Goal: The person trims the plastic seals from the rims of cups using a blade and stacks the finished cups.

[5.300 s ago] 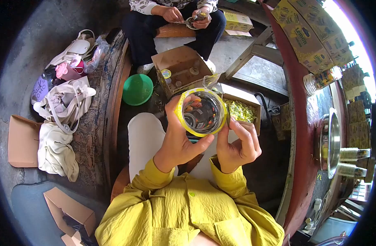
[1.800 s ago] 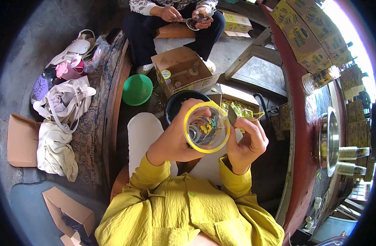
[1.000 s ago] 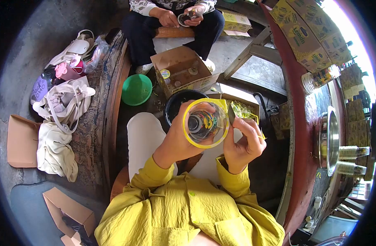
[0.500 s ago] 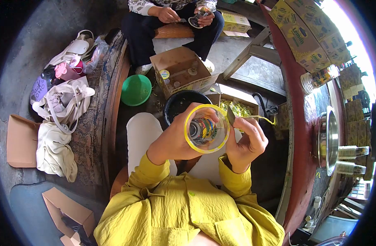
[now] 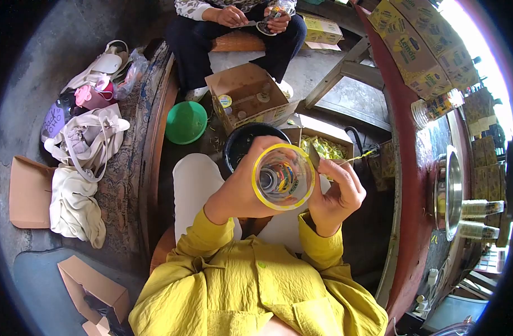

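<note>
My left hand (image 5: 242, 187) is wrapped round a clear plastic cup (image 5: 283, 178) with a yellow rim and coloured print on its wall. The cup's mouth faces up toward me. Pinched between the thumb and fingers of my right hand (image 5: 341, 193) is a flat grey blade (image 5: 314, 155), which lies against the right side of the rim. A thin yellow strip (image 5: 357, 158) sticks out to the right beyond my right fingers; where it joins, if anywhere, is hidden.
Below the cup stands a dark basin (image 5: 229, 147), with a green basin (image 5: 186, 122) to its left. An open cardboard box (image 5: 245, 78) and a box of yellow strips (image 5: 329, 147) lie ahead. Opposite sits a person (image 5: 234, 33) holding a cup. A red-edged counter (image 5: 405, 224) runs along the right.
The yellow strip's free end has swung upward. The cup has shifted very slightly right and its inside print looks turned. The other person's hands have moved slightly.
</note>
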The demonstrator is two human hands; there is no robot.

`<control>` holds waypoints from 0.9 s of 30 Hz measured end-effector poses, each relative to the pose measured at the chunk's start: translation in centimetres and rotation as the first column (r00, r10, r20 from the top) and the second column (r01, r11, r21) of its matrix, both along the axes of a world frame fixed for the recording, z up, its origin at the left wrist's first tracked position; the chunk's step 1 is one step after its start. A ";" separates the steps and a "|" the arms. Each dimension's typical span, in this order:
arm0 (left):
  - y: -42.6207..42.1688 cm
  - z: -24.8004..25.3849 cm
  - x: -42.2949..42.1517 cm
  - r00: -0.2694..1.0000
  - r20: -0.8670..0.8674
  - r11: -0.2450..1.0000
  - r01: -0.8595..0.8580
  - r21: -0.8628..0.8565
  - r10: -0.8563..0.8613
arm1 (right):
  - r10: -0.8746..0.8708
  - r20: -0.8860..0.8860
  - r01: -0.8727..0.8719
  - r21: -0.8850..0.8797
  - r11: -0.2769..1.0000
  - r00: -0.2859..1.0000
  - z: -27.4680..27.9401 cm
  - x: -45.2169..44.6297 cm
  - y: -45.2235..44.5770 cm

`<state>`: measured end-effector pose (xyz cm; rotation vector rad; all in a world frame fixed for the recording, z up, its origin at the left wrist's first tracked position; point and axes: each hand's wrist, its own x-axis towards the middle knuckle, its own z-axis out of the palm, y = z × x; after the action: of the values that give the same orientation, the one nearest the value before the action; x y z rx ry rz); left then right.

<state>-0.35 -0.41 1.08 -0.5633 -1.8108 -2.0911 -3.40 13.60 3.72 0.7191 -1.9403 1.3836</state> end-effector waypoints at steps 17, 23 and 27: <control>0.8 -1.4 -0.3 0.965 -0.023 0.956 -0.262 -0.134 0.261 | -0.154 -0.097 0.151 -0.037 0.988 0.983 -1.1 0.4 -0.9; 0.6 -1.7 -0.4 0.972 0.013 0.964 -0.230 -0.136 0.234 | -0.135 -0.115 0.133 -0.023 0.991 0.984 -1.1 0.1 -0.6; 0.1 -1.4 -0.4 0.984 0.007 0.965 -0.173 -0.195 0.177 | -0.110 -0.087 0.107 -0.033 0.994 0.990 -0.8 0.0 -0.5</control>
<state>-0.71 -0.27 -0.37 -0.4091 -2.0137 -1.8264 -3.38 13.08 2.94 0.6411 -1.8596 1.2895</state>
